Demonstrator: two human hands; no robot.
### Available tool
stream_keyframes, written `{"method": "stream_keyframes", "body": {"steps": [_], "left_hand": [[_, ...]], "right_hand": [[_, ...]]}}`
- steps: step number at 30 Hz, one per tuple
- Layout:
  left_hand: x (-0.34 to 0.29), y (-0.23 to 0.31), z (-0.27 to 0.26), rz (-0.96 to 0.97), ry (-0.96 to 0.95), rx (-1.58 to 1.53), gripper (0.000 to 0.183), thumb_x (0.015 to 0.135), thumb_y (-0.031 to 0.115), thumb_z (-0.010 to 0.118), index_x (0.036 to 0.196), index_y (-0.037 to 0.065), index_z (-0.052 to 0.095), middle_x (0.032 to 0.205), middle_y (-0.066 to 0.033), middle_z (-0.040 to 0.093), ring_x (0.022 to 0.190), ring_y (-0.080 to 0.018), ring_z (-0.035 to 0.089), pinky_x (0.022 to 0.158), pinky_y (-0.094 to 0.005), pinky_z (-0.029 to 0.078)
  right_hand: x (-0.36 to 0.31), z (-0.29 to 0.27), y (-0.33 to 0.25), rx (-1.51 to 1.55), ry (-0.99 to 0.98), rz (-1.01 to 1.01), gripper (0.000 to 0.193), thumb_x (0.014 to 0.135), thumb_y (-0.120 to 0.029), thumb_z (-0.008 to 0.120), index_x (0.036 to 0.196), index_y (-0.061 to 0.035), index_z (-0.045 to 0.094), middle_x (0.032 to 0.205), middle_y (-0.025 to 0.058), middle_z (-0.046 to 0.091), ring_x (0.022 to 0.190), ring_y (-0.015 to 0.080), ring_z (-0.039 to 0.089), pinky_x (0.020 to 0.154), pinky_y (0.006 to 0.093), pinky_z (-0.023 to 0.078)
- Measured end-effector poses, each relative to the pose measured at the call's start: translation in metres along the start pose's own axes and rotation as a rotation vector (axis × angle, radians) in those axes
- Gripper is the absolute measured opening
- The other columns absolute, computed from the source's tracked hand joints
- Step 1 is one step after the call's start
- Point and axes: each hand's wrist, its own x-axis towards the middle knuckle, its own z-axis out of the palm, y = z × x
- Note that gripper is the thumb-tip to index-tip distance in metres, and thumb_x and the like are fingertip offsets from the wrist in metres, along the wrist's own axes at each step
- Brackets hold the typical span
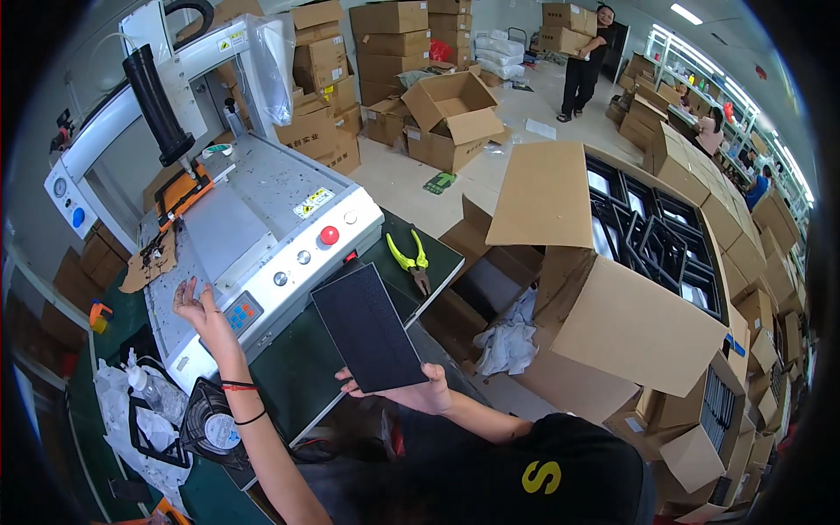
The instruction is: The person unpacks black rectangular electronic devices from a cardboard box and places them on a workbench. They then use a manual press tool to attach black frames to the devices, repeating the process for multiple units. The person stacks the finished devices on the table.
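My right hand (pixel 420 390) grips a flat black rectangular panel (pixel 367 328) by its lower edge, the panel tilted over the dark green table. My left hand (pixel 201 313) is raised at the front of a white bench machine (pixel 328 210), beside its blue keypad (pixel 241 313). Its fingers are apart and hold nothing. On the machine bed, a black cylinder head (pixel 159 105) stands over an orange and black fixture (pixel 184 194). Pliers with yellow-green handles (pixel 411 261) lie on the table to the right of the panel.
An open carton of black frames (pixel 652 232) stands at right. Below my left forearm are a black fan (pixel 213 426) and a clear bottle (pixel 156 389). A red button (pixel 329 234) sits on the machine's front. Behind, a person (pixel 584 66) carries boxes past stacked cartons (pixel 389 44).
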Motion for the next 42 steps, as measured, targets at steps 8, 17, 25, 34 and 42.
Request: {"method": "stream_keyframes", "body": {"steps": [8,17,25,34,42], "left_hand": [[-0.002,-0.001,0.000,0.030,-0.029,0.032,0.045,0.091,0.011,0.052,0.129,-0.001,0.031,0.129,-0.0165,0.043,0.116,-0.0221,0.042,0.103,-0.0326,0.030],[-0.001,-0.002,-0.001,0.056,-0.035,0.080,0.043,0.091,0.010,0.052,0.127,-0.001,0.033,0.128,-0.0162,0.043,0.118,-0.0220,0.041,0.105,-0.0332,0.028],[-0.002,-0.001,-0.001,0.040,-0.055,0.041,0.043,0.091,0.010,0.053,0.127,-0.001,0.033,0.128,-0.0158,0.043,0.121,-0.0215,0.040,0.106,-0.0337,0.026],[-0.001,-0.002,-0.002,0.055,-0.057,0.054,0.041,0.091,0.011,0.052,0.126,-0.001,0.034,0.127,-0.0165,0.043,0.121,-0.0226,0.040,0.107,-0.0341,0.025],[-0.002,0.001,0.001,0.043,-0.057,0.051,0.041,0.091,0.010,0.052,0.126,-0.001,0.033,0.126,-0.0172,0.043,0.121,-0.0232,0.041,0.105,-0.0344,0.028]], "right_hand": [[-0.001,0.003,0.000,0.011,0.054,0.058,0.106,0.072,-0.074,0.047,0.144,0.0002,0.022,0.142,0.0257,0.032,0.127,0.0340,0.040,0.105,0.0456,0.030],[-0.002,0.002,0.006,0.013,0.016,0.062,0.105,0.073,-0.074,0.046,0.145,-0.0008,0.022,0.142,0.0248,0.031,0.128,0.0330,0.039,0.105,0.0449,0.029],[-0.002,0.000,0.009,0.011,-0.037,0.023,0.096,0.080,-0.072,0.041,0.144,-0.0014,0.025,0.143,0.0206,0.034,0.128,0.0299,0.040,0.107,0.0452,0.028],[-0.002,0.001,0.009,-0.001,0.000,0.077,0.102,0.075,-0.074,0.044,0.145,-0.0018,0.022,0.143,0.0228,0.032,0.129,0.0330,0.038,0.106,0.0458,0.028],[-0.003,0.001,0.010,0.012,-0.017,0.042,0.095,0.079,-0.072,0.042,0.143,-0.0031,0.027,0.141,0.0196,0.036,0.126,0.0281,0.042,0.107,0.0443,0.029]]}}
